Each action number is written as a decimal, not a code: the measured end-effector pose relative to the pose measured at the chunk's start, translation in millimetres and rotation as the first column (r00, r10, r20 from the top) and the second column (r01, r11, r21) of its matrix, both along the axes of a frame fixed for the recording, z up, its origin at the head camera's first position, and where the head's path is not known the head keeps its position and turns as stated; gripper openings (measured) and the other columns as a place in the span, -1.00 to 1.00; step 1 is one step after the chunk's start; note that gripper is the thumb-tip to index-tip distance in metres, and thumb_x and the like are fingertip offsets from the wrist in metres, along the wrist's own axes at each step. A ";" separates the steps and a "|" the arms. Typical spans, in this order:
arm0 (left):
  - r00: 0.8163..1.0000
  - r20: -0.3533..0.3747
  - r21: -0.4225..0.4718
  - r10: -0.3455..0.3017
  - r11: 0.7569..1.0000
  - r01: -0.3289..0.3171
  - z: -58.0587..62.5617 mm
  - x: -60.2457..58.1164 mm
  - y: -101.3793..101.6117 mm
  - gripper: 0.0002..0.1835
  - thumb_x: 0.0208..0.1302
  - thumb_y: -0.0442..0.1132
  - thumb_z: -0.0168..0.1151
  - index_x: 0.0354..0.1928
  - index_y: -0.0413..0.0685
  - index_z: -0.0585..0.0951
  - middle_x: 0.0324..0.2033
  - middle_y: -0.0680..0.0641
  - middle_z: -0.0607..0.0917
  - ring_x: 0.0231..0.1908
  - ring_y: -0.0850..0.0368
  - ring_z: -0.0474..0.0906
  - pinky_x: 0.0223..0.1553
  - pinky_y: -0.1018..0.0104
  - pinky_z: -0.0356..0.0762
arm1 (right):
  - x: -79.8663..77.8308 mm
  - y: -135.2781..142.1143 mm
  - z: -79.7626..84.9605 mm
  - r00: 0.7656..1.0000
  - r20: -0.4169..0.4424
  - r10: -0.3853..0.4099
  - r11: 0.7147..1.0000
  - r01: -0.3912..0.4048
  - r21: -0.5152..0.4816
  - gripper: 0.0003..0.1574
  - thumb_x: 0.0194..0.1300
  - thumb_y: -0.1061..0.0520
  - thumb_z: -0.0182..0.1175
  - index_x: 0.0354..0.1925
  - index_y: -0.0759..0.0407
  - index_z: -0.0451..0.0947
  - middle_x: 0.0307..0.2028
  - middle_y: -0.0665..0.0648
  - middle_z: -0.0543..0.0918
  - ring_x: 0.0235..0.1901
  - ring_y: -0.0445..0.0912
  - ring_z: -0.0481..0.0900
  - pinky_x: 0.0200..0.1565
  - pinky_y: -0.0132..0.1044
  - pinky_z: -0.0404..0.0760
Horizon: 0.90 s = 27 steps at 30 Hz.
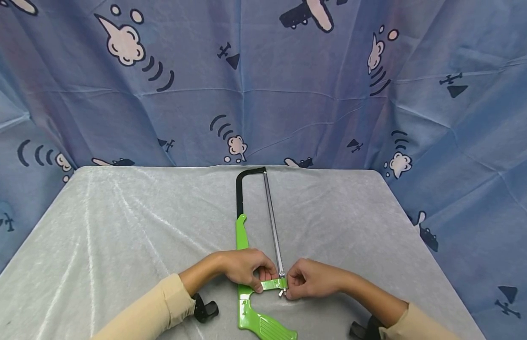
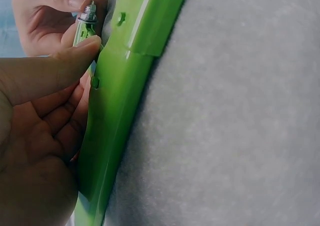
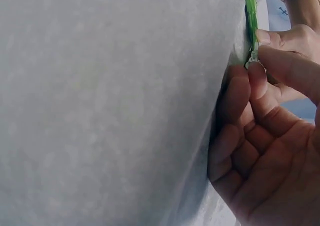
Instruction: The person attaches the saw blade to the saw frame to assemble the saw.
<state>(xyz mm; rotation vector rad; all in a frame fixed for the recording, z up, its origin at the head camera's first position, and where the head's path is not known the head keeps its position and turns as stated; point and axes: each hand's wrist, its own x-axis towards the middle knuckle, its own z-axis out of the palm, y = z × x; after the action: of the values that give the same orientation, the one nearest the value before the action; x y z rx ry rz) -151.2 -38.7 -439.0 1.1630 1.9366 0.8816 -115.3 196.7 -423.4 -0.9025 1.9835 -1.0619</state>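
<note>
A hacksaw [image 1: 241, 231] lies on the cloth, its black bow at the far end and its green handle [image 1: 265, 326] near me. Its straight silver blade [image 1: 273, 222] runs along the right side to a short green bracket [image 1: 272, 284]. My left hand [image 1: 248, 267] reaches over the green frame and pinches that bracket between thumb and fingers. At the bracket's outer end, beside a small metal wing nut [image 1: 282, 293], my right hand [image 1: 314, 278] has curled fingers, thumb and forefinger at the fitting. In the right wrist view, the fingertips [image 3: 256, 79] partly hide this end.
A light grey plush cloth [image 1: 131, 255] covers the table under the saw. Behind and at both sides hangs a blue curtain [image 1: 263, 108] with printed planes and clouds. Each wrist carries a black camera mount [image 1: 205, 309].
</note>
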 end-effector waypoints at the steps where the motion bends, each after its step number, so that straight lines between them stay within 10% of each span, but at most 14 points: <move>1: 1.000 0.001 0.001 0.000 1.000 0.000 0.0 -0.1 0.0 -0.70 0.07 -0.48 0.43 -0.13 -0.15 0.66 -0.42 0.18 0.56 -0.35 0.45 0.46 -0.19 0.53 0.50 | 0.3 -0.1 0.4 1.000 0.006 -0.003 1.000 0.003 -0.002 -0.68 0.24 0.23 0.29 -0.60 0.26 0.47 -0.69 -0.22 0.33 -0.67 -0.42 0.19 -0.61 -0.51 0.14; 18: 1.000 -0.005 0.002 -0.001 1.000 0.001 0.2 -0.5 -0.5 -0.70 0.06 -0.47 0.44 -0.13 -0.13 0.67 -0.42 0.19 0.56 -0.35 0.45 0.46 -0.20 0.53 0.49 | 2.8 -3.4 1.8 0.999 0.006 -0.039 0.998 0.038 0.045 -0.71 0.21 0.19 0.31 -0.60 0.26 0.57 -0.70 -0.22 0.41 -0.68 -0.41 0.25 -0.62 -0.51 0.20; 27: 1.000 -0.010 0.007 -0.008 1.000 0.008 -1.2 -0.8 -0.5 -0.69 0.05 -0.49 0.43 -0.14 -0.11 0.67 -0.43 0.21 0.57 -0.35 0.45 0.47 -0.20 0.53 0.51 | 7.3 -16.3 5.7 0.982 -0.140 -0.126 0.974 0.149 0.169 -0.40 0.10 -0.13 0.43 -0.82 0.00 0.36 -0.84 -0.27 0.28 -0.79 -0.44 0.10 -0.70 -0.51 0.06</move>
<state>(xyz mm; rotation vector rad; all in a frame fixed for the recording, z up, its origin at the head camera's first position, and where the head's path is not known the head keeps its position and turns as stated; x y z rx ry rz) -152.0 -39.2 -440.2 1.1808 1.9369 0.8811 -108.0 180.4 -417.7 -0.7630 2.2363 -0.9012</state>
